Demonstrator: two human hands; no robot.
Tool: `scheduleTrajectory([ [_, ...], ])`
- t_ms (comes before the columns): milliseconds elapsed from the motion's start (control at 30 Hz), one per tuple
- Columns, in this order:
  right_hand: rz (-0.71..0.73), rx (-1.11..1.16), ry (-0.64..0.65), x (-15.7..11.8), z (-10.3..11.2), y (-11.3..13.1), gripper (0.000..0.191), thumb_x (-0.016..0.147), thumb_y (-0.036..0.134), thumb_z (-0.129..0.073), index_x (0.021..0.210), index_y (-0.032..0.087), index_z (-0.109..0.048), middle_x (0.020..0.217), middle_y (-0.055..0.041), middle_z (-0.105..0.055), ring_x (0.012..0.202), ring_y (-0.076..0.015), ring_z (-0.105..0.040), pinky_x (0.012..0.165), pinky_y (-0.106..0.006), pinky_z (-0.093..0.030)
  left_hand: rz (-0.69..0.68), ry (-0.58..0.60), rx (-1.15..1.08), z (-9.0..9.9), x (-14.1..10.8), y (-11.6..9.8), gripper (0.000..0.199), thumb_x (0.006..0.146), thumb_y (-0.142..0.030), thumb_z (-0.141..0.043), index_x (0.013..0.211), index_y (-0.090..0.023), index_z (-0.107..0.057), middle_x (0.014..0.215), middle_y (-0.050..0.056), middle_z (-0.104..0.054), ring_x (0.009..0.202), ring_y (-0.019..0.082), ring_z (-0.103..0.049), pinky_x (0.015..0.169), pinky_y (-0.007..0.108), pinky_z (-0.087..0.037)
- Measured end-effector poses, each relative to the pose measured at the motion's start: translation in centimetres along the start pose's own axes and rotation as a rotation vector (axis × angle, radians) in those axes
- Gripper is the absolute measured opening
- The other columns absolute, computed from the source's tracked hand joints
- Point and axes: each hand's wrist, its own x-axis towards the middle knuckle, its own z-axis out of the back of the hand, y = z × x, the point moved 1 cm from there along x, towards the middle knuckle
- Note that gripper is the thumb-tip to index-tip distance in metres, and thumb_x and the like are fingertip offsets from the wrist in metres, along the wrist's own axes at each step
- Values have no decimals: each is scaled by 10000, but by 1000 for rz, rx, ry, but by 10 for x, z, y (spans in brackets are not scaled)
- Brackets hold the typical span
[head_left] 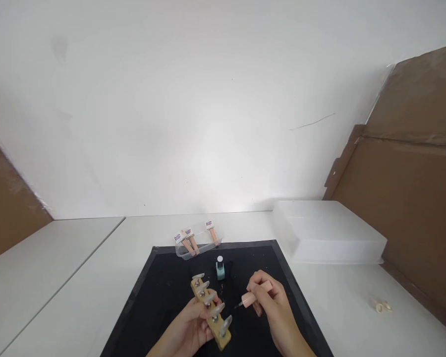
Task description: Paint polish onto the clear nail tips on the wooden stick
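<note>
My left hand (195, 322) holds a wooden strip (221, 337) tilted over the black mat. Several clear nail tips (217, 310) stand on it on small metal mounts. In my right hand (273, 307) is a pink-handled brush (250, 298), pinched between the fingers. Its dark tip points left toward the nearest nail tips, with a small gap between them. A small teal bottle (220, 270) with a white-topped dark cap stands upright on the mat, beyond both hands.
At the mat's (163, 277) back edge sits a clear tray (186, 255) with several pink, labelled sticks. A white plastic box (330, 233) stands at the back right. Small beige rings (382, 306) lie on the right, near a brown cardboard wall (409, 213).
</note>
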Motion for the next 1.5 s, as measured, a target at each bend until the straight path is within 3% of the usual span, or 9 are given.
scheduleTrajectory([
  [867,9,0,-4,0,0,-1,182,707,285,-592,580,172,-526,427,62,-443,396,-79,-274,409,-207,-221,11,0,-17,2,0,2,235,567,-75,-617,787,-151,-577,699,-21,-570,582,76,-491,606,231,-349],
  [1133,16,-10,5,0,1,-3,184,706,282,-587,572,175,-521,425,63,-441,388,-80,-281,402,-206,-231,-2,13,-11,0,0,2,211,571,-85,-616,770,-145,-581,664,-35,-544,502,42,-413,541,203,-314],
  [1500,24,0,23,-1,2,-4,183,722,276,-575,582,175,-515,436,66,-425,398,-81,-282,412,-209,-238,9,-8,-3,2,1,2,228,564,-83,-628,779,-145,-584,684,-26,-556,530,51,-436,556,208,-321],
])
